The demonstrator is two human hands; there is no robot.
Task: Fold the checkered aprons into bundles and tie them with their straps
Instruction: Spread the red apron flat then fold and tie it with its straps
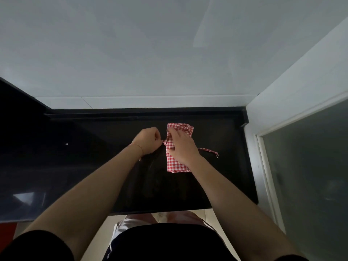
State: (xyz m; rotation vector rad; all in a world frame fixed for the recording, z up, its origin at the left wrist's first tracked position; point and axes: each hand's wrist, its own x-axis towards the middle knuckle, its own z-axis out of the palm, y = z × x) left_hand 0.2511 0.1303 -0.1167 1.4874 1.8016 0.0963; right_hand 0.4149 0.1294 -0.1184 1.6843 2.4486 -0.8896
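Observation:
A red-and-white checkered apron (174, 163), folded into a narrow bundle, lies on the black counter (94, 166) right of centre. My right hand (181, 146) lies across the bundle's middle, its fingers curled onto the fabric where a strap crosses it. Just left of the bundle, my left hand (148, 140) is curled and pinches the end of that strap. A second strap end (210, 151) trails loose on the counter to the right of my right wrist.
White walls stand behind the counter and on the right. A frosted glass panel (310, 176) in a white frame runs along the right side. The counter's raised back lip (143, 113) sits just beyond the bundle. Floor shows below the front edge.

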